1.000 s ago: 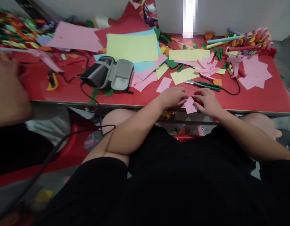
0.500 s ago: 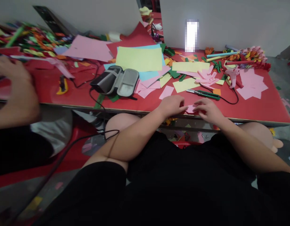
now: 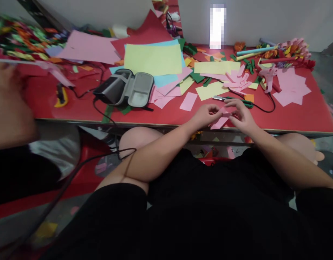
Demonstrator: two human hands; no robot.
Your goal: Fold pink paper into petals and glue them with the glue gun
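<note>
Between my two hands is a small piece of pink paper (image 3: 219,122), tilted up near the front edge of the red table (image 3: 166,116). My left hand (image 3: 206,115) pinches its left side between thumb and fingers. On the other side, my right hand (image 3: 240,115) grips the paper with fingers bent over its top. A green utility knife (image 3: 238,102) lies just behind my right hand, partly covered by its fingers. To the left of my left hand rests a flat pink paper rectangle (image 3: 188,101).
A pink glue gun (image 3: 268,77) with a black cord stands back right, near pink paper sheets (image 3: 289,86). An open grey case (image 3: 140,90) and yellow sheets (image 3: 154,57) lie left of centre. At far left, a co-worker's arm (image 3: 12,108) reaches over the table near a yellow cutter (image 3: 60,95).
The pink paper has come up off the tabletop and is now tilted between my fingers. My right hand has closed on it. The view has shifted slightly.
</note>
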